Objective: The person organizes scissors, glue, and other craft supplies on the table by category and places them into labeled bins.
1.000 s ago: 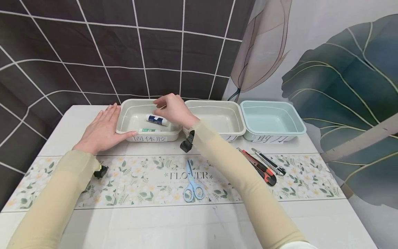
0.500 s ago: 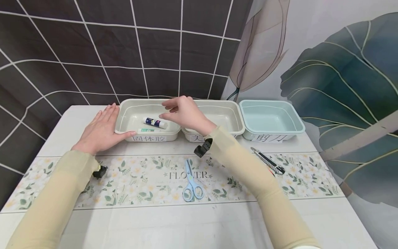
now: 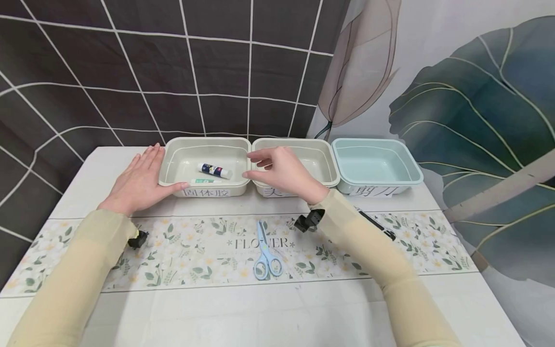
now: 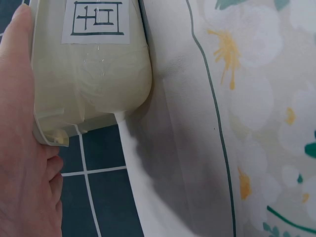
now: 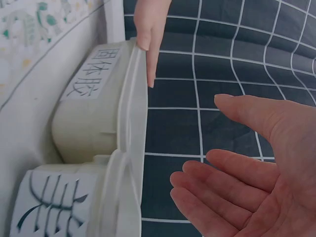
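Note:
Against the left end of the left beige bin (image 3: 236, 140) rests my left hand (image 3: 140, 180), fingers straight and thumb along the front rim. A glue stick (image 3: 214, 170) with a dark blue label lies inside, beside a white-and-green tube (image 3: 205, 181) partly hidden by the front wall. Over the middle beige bin (image 3: 326, 161) hovers my right hand (image 3: 286, 171), holding nothing. In the right wrist view, thumb and fingers of the right hand (image 5: 256, 168) are spread apart, above the bin rims.
A light blue bin (image 3: 368, 176) stands at the right of the row. Blue scissors (image 3: 265, 255) lie on the floral tablecloth strip. A utility knife (image 3: 378, 224) shows partly behind the right sleeve. A dark gridded curtain (image 3: 221, 72) hangs behind the bins.
My right hand has moved right, from above the left bin to above the middle one. The glue stick has settled in the left bin. My left hand stays put.

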`<state>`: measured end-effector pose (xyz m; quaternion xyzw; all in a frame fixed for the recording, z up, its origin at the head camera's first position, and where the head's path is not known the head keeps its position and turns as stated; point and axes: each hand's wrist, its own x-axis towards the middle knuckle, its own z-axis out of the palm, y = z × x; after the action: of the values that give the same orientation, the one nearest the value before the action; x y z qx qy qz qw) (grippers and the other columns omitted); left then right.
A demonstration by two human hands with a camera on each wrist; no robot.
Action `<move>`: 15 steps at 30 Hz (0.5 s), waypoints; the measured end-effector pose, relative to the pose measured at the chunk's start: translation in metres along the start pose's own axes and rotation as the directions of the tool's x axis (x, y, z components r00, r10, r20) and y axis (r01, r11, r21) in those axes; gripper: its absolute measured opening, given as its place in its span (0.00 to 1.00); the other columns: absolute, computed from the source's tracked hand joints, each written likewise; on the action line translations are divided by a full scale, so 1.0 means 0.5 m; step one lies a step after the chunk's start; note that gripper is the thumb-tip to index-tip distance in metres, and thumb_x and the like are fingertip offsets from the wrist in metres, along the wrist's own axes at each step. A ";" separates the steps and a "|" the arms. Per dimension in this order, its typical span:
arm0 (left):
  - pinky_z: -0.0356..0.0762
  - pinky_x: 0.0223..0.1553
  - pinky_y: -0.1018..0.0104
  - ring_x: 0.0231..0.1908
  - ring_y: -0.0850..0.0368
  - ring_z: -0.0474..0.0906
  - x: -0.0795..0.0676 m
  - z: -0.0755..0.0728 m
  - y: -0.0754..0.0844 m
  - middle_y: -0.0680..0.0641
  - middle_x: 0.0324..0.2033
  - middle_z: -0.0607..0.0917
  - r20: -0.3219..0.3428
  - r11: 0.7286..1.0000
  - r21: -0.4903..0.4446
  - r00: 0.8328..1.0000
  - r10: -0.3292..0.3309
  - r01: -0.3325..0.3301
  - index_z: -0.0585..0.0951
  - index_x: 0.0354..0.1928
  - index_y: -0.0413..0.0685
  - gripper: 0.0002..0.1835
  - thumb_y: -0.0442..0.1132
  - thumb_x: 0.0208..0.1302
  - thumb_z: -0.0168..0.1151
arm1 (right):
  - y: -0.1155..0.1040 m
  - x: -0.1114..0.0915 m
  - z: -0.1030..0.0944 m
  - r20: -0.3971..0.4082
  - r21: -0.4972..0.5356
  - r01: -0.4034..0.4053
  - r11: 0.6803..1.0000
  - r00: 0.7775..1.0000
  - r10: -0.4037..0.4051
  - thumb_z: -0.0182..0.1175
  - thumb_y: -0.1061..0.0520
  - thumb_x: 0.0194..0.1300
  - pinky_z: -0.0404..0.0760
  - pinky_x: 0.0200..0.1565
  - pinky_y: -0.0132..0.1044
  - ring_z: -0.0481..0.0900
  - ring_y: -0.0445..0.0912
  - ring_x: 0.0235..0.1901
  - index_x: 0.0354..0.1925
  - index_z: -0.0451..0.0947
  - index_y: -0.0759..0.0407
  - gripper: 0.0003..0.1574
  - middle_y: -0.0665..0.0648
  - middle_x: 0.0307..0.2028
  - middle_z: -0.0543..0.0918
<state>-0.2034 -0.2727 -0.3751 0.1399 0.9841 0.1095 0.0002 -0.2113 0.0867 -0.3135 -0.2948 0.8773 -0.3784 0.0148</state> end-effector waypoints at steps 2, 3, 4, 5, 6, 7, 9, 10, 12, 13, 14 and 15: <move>0.33 0.76 0.45 0.77 0.36 0.37 0.001 0.000 0.000 0.30 0.78 0.42 0.000 1.000 0.001 1.000 0.002 -0.002 0.42 0.78 0.28 0.64 0.75 0.65 0.54 | 0.006 -0.016 -0.005 -0.010 0.001 -0.006 1.000 1.000 0.006 0.73 0.50 0.62 0.84 0.51 0.37 0.86 0.49 0.48 0.58 0.84 0.62 0.29 0.57 0.53 0.86; 0.33 0.76 0.45 0.77 0.36 0.37 0.001 -0.001 0.000 0.30 0.78 0.42 -0.001 1.000 0.001 1.000 0.002 -0.002 0.42 0.78 0.28 0.64 0.75 0.65 0.54 | 0.008 -0.024 -0.008 -0.017 -0.001 -0.005 1.000 1.000 0.005 0.74 0.50 0.62 0.84 0.51 0.36 0.86 0.49 0.47 0.58 0.84 0.62 0.29 0.57 0.52 0.87; 0.33 0.76 0.45 0.77 0.36 0.37 0.002 -0.001 0.000 0.30 0.78 0.42 -0.001 1.000 0.000 1.000 0.001 -0.001 0.42 0.78 0.29 0.64 0.75 0.64 0.54 | 0.010 -0.033 -0.012 -0.022 0.001 -0.006 1.000 1.000 0.006 0.74 0.50 0.62 0.84 0.50 0.36 0.86 0.49 0.47 0.57 0.84 0.62 0.29 0.57 0.52 0.87; 0.33 0.76 0.45 0.77 0.36 0.37 0.002 -0.001 0.000 0.30 0.78 0.42 -0.001 1.000 0.001 1.000 0.000 0.000 0.41 0.78 0.29 0.64 0.75 0.64 0.54 | 0.013 -0.041 -0.016 -0.029 -0.002 -0.004 1.000 1.000 0.004 0.74 0.50 0.61 0.84 0.50 0.36 0.86 0.49 0.47 0.57 0.84 0.62 0.29 0.58 0.52 0.87; 0.33 0.76 0.45 0.77 0.36 0.37 0.002 -0.001 0.000 0.30 0.78 0.42 0.000 1.000 0.001 1.000 -0.001 0.001 0.41 0.78 0.29 0.64 0.75 0.64 0.54 | 0.016 -0.049 -0.020 -0.036 -0.005 -0.005 1.000 0.999 0.005 0.74 0.50 0.61 0.84 0.50 0.36 0.86 0.48 0.47 0.57 0.84 0.62 0.29 0.57 0.52 0.87; 0.33 0.76 0.45 0.77 0.36 0.37 0.003 -0.001 0.000 0.29 0.78 0.42 0.002 1.000 0.002 1.000 -0.002 0.002 0.41 0.78 0.29 0.64 0.75 0.64 0.53 | 0.019 -0.058 -0.025 -0.041 -0.008 -0.009 1.000 0.999 0.008 0.75 0.49 0.61 0.84 0.50 0.36 0.86 0.47 0.47 0.57 0.84 0.61 0.29 0.57 0.52 0.87; 0.33 0.76 0.45 0.77 0.36 0.37 0.003 0.000 0.000 0.29 0.78 0.42 0.003 1.000 0.003 1.000 -0.003 0.003 0.40 0.78 0.30 0.64 0.75 0.64 0.53 | 0.026 -0.074 -0.034 -0.048 -0.009 -0.013 1.000 0.999 0.013 0.75 0.50 0.60 0.84 0.50 0.36 0.86 0.47 0.47 0.57 0.84 0.61 0.30 0.58 0.52 0.87; 0.33 0.76 0.45 0.77 0.36 0.37 0.003 0.000 0.000 0.29 0.78 0.42 0.004 1.000 0.003 1.000 -0.004 0.004 0.40 0.79 0.30 0.64 0.75 0.64 0.53 | 0.030 -0.083 -0.039 -0.050 -0.005 -0.020 1.000 0.999 0.020 0.75 0.50 0.60 0.84 0.50 0.36 0.86 0.47 0.47 0.57 0.84 0.61 0.30 0.58 0.52 0.87; 0.33 0.76 0.45 0.77 0.36 0.37 0.003 0.000 0.000 0.29 0.78 0.42 0.006 1.000 0.003 1.000 -0.006 0.006 0.40 0.79 0.30 0.64 0.75 0.64 0.53 | 0.039 -0.099 -0.049 -0.056 0.004 -0.038 0.999 0.998 0.038 0.76 0.49 0.60 0.84 0.51 0.36 0.86 0.47 0.48 0.58 0.84 0.61 0.31 0.58 0.52 0.86; 0.33 0.76 0.44 0.77 0.36 0.37 0.003 0.001 0.000 0.29 0.78 0.43 0.006 1.000 0.004 1.000 -0.007 0.007 0.40 0.79 0.30 0.64 0.75 0.64 0.53 | 0.044 -0.108 -0.054 -0.059 0.014 -0.051 0.999 0.997 0.052 0.76 0.49 0.59 0.83 0.52 0.36 0.85 0.47 0.48 0.58 0.84 0.61 0.31 0.57 0.52 0.86; 0.33 0.76 0.44 0.77 0.36 0.37 0.003 0.001 0.000 0.29 0.78 0.43 0.005 1.000 0.003 1.000 -0.006 0.006 0.40 0.79 0.30 0.64 0.75 0.64 0.53 | 0.048 -0.117 -0.059 -0.061 0.026 -0.065 0.998 0.996 0.066 0.76 0.49 0.59 0.83 0.52 0.37 0.85 0.47 0.48 0.58 0.84 0.61 0.32 0.57 0.52 0.86; 0.34 0.76 0.44 0.77 0.36 0.37 0.003 0.002 0.000 0.29 0.78 0.43 0.005 1.000 0.003 1.000 -0.006 0.006 0.41 0.79 0.30 0.64 0.75 0.64 0.53 | 0.052 -0.126 -0.064 -0.064 0.037 -0.081 0.996 0.994 0.083 0.77 0.48 0.59 0.83 0.52 0.37 0.85 0.47 0.48 0.58 0.84 0.60 0.32 0.56 0.52 0.86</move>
<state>-0.2047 -0.2722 -0.3759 0.1374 0.9847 0.1075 0.0027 -0.1803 0.1549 -0.3207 -0.2455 0.8821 -0.4021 0.0065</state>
